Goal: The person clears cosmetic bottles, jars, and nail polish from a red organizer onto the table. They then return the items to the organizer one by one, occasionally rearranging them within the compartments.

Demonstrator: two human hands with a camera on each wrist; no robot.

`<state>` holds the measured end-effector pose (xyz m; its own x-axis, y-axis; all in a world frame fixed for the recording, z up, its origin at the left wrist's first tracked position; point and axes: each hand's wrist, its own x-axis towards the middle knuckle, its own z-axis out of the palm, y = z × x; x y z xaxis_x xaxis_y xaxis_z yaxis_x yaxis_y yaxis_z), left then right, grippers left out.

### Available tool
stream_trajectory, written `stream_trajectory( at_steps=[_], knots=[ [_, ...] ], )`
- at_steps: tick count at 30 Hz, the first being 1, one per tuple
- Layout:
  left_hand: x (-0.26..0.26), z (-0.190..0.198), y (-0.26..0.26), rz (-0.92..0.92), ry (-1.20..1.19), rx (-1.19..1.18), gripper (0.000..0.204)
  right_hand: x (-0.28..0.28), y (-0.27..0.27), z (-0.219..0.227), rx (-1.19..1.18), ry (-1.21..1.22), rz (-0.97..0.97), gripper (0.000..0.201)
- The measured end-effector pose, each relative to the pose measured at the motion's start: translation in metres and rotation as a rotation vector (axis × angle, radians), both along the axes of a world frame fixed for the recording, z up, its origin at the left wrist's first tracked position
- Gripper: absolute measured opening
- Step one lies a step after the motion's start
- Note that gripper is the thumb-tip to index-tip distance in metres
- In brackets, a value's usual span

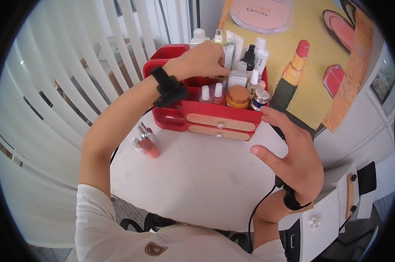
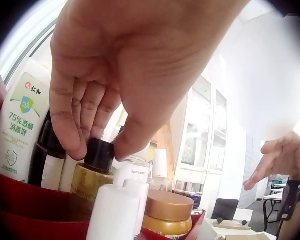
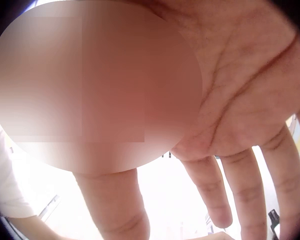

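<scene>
The left hand point(image 1: 201, 60) reaches over the red organizer point(image 1: 175, 118). In the left wrist view, the thumb and a finger of the left hand point(image 2: 105, 75) pinch the black cap of a yellowish bottle point(image 2: 90, 187), which stands among other bottles inside the organizer. Close by are a white bottle point(image 2: 110, 215) and an orange jar with a copper lid point(image 2: 167, 212). The right hand point(image 1: 295, 153) is held off the organizer's front right corner, fingers spread, holding nothing. Its palm and spread fingers point(image 3: 282, 175) fill much of the right wrist view.
Small nail polish bottles point(image 1: 148, 146) stand on the white table point(image 1: 193, 174), in front of the organizer's left end. Behind and to the right leans a yellow painting point(image 1: 317, 56) with a lipstick picture. White blinds point(image 1: 44, 109) hang at the left. A cable runs from the right wrist.
</scene>
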<state>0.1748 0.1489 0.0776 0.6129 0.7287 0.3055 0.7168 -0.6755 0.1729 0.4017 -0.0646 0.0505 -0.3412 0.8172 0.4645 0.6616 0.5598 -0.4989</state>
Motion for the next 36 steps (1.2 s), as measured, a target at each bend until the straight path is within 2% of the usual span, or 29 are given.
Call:
stream_trajectory(
  at_steps=[1, 3, 6, 8, 9, 11, 12, 14, 16, 18, 21, 23, 26, 30, 34, 36],
  knots=[
    [0.0, 0.001, 0.001, -0.003, 0.004, -0.004, 0.034, 0.0, 0.0, 0.0, 0.003, 0.001, 0.003, 0.061],
    [-0.006, 0.001, 0.001, -0.093, -0.066, 0.182, 0.033, 0.001, 0.0, -0.001, 0.0, 0.004, 0.007, 0.061],
    [-0.024, 0.039, -0.031, -0.025, -0.166, 0.232, 0.032, 0.0, 0.0, -0.001, -0.001, 0.012, 0.018, 0.061],
    [-0.048, 0.054, -0.051, -0.063, -0.22, 0.311, 0.026, -0.001, -0.001, 0.0, -0.001, -0.001, -0.002, 0.061],
    [-0.059, 0.06, -0.067, -0.054, -0.217, 0.308, 0.026, -0.001, -0.001, -0.001, -0.004, 0.001, 0.007, 0.061],
    [-0.078, 0.065, -0.108, 0.017, -0.188, 0.097, 0.022, -0.003, 0.0, -0.002, 0.024, -0.024, -0.005, 0.061],
    [-0.091, 0.056, -0.118, 0.031, -0.192, 0.078, 0.019, -0.006, 0.0, -0.002, 0.023, -0.023, 0.007, 0.061],
    [-0.107, 0.043, -0.145, 0.105, -0.144, -0.109, 0.017, -0.01, 0.0, -0.002, 0.002, -0.033, 0.002, 0.061],
    [-0.127, 0.017, -0.166, 0.113, -0.159, -0.24, 0.016, -0.014, 0.0, 0.0, -0.017, -0.043, 0.014, 0.061],
    [-0.143, -0.011, -0.187, 0.203, -0.109, -0.317, 0.016, -0.017, 0.0, -0.001, -0.037, -0.052, 0.017, 0.061],
    [-0.164, -0.052, -0.213, 0.275, -0.089, -0.336, 0.017, -0.02, 0.002, -0.005, -0.032, -0.043, 0.048, 0.061],
    [-0.175, -0.077, -0.224, 0.39, -0.165, -0.328, 0.018, -0.025, 0.003, -0.005, -0.048, -0.079, 0.025, 0.061],
    [-0.188, -0.116, -0.225, 0.429, -0.265, -0.271, 0.021, -0.031, 0.004, -0.004, -0.067, -0.115, 0.019, 0.062],
    [-0.183, -0.136, -0.223, 0.439, -0.395, -0.135, 0.024, -0.034, 0.004, -0.006, -0.034, -0.151, 0.019, 0.062],
    [-0.182, -0.15, -0.226, 0.418, -0.476, -0.111, 0.026, -0.039, 0.004, -0.009, -0.062, -0.129, 0.032, 0.062],
    [-0.196, -0.153, -0.23, 0.535, -0.542, -0.193, 0.038, -0.046, 0.006, -0.013, -0.075, -0.124, 0.044, 0.062]
  ],
)
